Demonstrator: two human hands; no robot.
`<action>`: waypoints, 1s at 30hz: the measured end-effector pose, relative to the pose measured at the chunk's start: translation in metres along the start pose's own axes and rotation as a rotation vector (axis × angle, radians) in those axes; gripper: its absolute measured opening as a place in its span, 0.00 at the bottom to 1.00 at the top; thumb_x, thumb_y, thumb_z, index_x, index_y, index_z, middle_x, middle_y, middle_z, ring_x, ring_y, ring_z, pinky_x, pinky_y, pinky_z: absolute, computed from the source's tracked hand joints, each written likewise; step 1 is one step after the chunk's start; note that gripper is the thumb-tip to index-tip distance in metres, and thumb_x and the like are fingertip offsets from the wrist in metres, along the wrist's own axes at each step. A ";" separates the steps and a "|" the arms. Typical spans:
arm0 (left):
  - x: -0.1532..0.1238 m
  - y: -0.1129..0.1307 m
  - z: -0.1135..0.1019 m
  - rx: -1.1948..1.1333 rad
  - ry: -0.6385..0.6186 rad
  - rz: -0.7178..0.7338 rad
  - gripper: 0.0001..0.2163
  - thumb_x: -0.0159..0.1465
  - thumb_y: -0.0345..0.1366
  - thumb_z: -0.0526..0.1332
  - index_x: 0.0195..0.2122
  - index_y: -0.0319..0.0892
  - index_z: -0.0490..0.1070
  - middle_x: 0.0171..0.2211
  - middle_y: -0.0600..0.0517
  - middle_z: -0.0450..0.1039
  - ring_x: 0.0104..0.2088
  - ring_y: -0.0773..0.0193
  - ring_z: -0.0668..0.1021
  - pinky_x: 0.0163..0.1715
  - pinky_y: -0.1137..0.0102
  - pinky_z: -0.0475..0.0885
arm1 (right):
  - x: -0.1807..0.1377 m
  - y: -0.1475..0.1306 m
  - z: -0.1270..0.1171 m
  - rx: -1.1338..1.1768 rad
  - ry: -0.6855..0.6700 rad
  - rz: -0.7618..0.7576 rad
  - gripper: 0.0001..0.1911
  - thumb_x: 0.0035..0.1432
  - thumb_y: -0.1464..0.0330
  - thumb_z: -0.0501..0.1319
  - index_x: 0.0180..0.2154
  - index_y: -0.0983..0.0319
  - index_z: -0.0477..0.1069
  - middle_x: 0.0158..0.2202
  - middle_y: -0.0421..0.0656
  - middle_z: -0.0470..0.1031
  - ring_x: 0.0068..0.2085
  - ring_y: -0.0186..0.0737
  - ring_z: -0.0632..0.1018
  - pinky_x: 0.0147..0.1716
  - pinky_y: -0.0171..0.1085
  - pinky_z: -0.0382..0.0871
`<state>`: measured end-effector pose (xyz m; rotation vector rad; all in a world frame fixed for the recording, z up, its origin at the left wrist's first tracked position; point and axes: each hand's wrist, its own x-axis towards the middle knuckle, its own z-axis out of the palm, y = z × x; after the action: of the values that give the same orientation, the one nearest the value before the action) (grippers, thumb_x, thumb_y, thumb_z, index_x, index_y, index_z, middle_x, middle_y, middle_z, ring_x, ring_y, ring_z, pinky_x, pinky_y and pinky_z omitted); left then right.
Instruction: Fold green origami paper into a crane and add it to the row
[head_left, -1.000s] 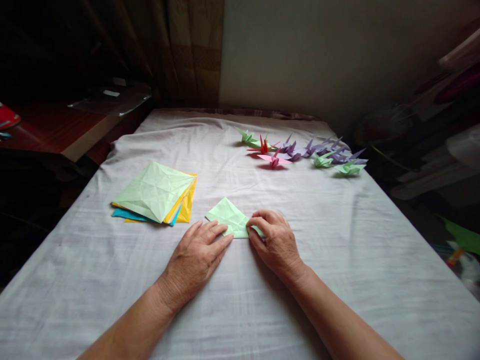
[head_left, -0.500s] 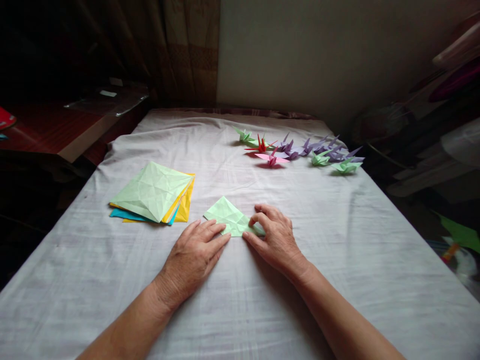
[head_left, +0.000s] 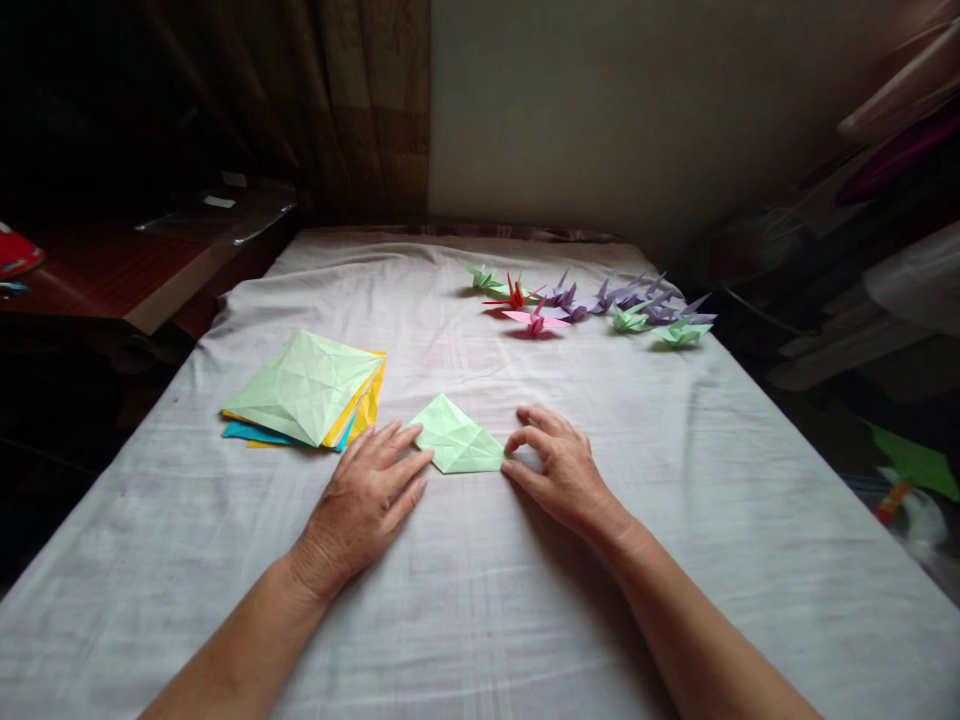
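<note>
A folded light green paper (head_left: 459,443) lies flat on the white cloth (head_left: 480,620) in front of me. My left hand (head_left: 365,500) rests flat on the cloth, its fingers stretched out and its fingertips at the paper's left edge. My right hand (head_left: 559,467) sits at the paper's right corner, fingers loosely curled and apart, fingertips touching the corner. Neither hand lifts anything.
A stack of creased coloured paper squares (head_left: 309,392), green on top with yellow and blue beneath, lies to the left. Several finished paper cranes (head_left: 592,302) in green, red, pink and purple stand at the far right. A dark wooden table (head_left: 127,270) stands left of the bed.
My left hand slid left off the paper to its edge. My right hand moved off the paper's right part to its corner, so the whole folded paper shows.
</note>
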<state>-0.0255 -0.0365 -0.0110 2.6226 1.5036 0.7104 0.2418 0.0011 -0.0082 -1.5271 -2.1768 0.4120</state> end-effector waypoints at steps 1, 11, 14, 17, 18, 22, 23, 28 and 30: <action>0.000 -0.003 0.001 0.039 0.031 -0.029 0.16 0.69 0.37 0.55 0.57 0.45 0.71 0.61 0.44 0.68 0.63 0.48 0.68 0.60 0.46 0.62 | 0.000 0.000 0.000 0.000 0.016 -0.027 0.05 0.52 0.69 0.68 0.34 0.57 0.75 0.56 0.48 0.72 0.60 0.55 0.69 0.54 0.56 0.61; 0.002 -0.009 0.003 -0.001 0.101 -0.073 0.16 0.69 0.36 0.56 0.57 0.44 0.68 0.52 0.46 0.76 0.52 0.52 0.76 0.57 0.50 0.66 | -0.006 -0.022 -0.001 -0.199 0.069 -0.284 0.14 0.60 0.76 0.56 0.40 0.56 0.77 0.46 0.45 0.77 0.44 0.46 0.73 0.42 0.43 0.64; 0.004 -0.008 0.000 -0.028 0.122 -0.072 0.14 0.68 0.34 0.56 0.55 0.46 0.71 0.47 0.48 0.78 0.47 0.55 0.78 0.52 0.55 0.71 | -0.007 -0.028 -0.001 -0.174 -0.010 -0.300 0.12 0.62 0.73 0.56 0.43 0.57 0.76 0.44 0.46 0.77 0.42 0.45 0.73 0.41 0.42 0.65; 0.005 -0.008 -0.001 -0.015 0.138 -0.066 0.13 0.69 0.34 0.56 0.53 0.46 0.73 0.43 0.48 0.79 0.43 0.56 0.78 0.47 0.57 0.73 | -0.008 -0.033 -0.003 -0.140 -0.065 -0.304 0.12 0.61 0.64 0.61 0.45 0.59 0.75 0.45 0.48 0.76 0.43 0.47 0.73 0.44 0.44 0.67; 0.005 -0.007 -0.001 -0.013 0.144 -0.060 0.12 0.69 0.35 0.55 0.52 0.46 0.73 0.42 0.48 0.79 0.42 0.56 0.78 0.46 0.59 0.73 | -0.008 -0.035 -0.003 -0.137 -0.075 -0.305 0.14 0.60 0.62 0.63 0.46 0.59 0.75 0.46 0.48 0.76 0.43 0.48 0.73 0.45 0.45 0.68; 0.006 -0.004 -0.005 -0.023 0.189 -0.038 0.10 0.70 0.37 0.56 0.46 0.44 0.75 0.38 0.49 0.78 0.38 0.59 0.78 0.40 0.64 0.74 | -0.009 -0.039 0.001 -0.144 -0.030 -0.343 0.16 0.58 0.62 0.64 0.48 0.60 0.74 0.48 0.50 0.76 0.45 0.50 0.74 0.45 0.47 0.70; 0.007 -0.003 -0.006 -0.029 0.207 -0.034 0.09 0.70 0.36 0.56 0.45 0.44 0.75 0.37 0.50 0.77 0.37 0.60 0.78 0.39 0.65 0.74 | -0.010 -0.040 0.002 -0.138 -0.003 -0.354 0.14 0.61 0.64 0.62 0.47 0.60 0.75 0.47 0.50 0.76 0.44 0.49 0.74 0.44 0.45 0.71; 0.008 0.001 -0.010 -0.040 0.350 -0.079 0.13 0.69 0.37 0.58 0.55 0.46 0.69 0.44 0.48 0.76 0.44 0.59 0.78 0.47 0.64 0.74 | -0.009 -0.039 0.004 0.153 0.169 -0.283 0.12 0.65 0.69 0.54 0.42 0.57 0.76 0.38 0.46 0.77 0.37 0.39 0.76 0.36 0.38 0.73; 0.007 0.003 -0.008 -0.049 0.368 -0.114 0.21 0.69 0.41 0.58 0.62 0.45 0.60 0.51 0.45 0.74 0.51 0.55 0.77 0.52 0.60 0.72 | -0.008 -0.040 0.004 0.434 0.224 -0.125 0.08 0.64 0.67 0.57 0.40 0.57 0.75 0.35 0.43 0.77 0.35 0.38 0.77 0.33 0.36 0.74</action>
<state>-0.0236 -0.0337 -0.0004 2.4421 1.6758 1.2540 0.2098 -0.0201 0.0065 -1.1358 -1.8472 0.5946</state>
